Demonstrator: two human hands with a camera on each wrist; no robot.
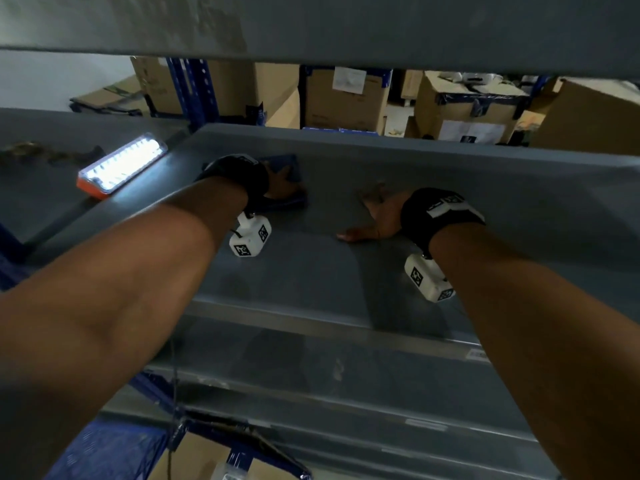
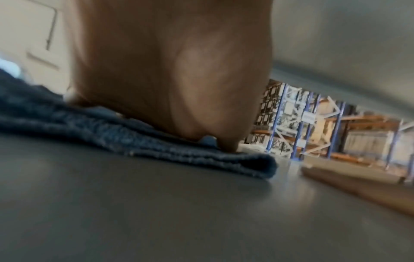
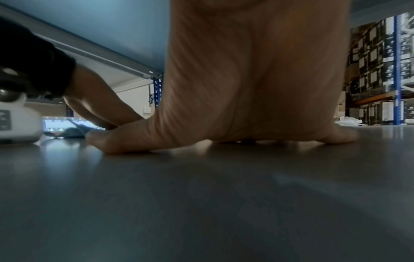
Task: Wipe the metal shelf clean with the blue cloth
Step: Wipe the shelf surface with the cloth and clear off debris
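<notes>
The grey metal shelf (image 1: 346, 278) runs across the head view under another shelf board. My left hand (image 1: 282, 183) lies flat on the folded blue cloth (image 1: 287, 166) near the shelf's back left and presses it down. In the left wrist view the palm (image 2: 170, 74) sits on the cloth (image 2: 125, 140), which lies folded on the shelf surface (image 2: 156, 212). My right hand (image 1: 375, 216) rests flat on the bare shelf to the right of the cloth, fingers spread and thumb pointing left. The right wrist view shows that palm (image 3: 253, 88) pressed on the shelf (image 3: 201, 203), with the left hand (image 3: 98, 106) beyond.
A lit LED lamp (image 1: 121, 168) with an orange base lies on the neighbouring shelf at the left. The upper shelf board (image 1: 346, 26) hangs low over my hands. Cardboard boxes (image 1: 346, 98) and blue rack uprights (image 1: 201, 91) stand behind. Lower shelf levels (image 1: 329, 382) lie below.
</notes>
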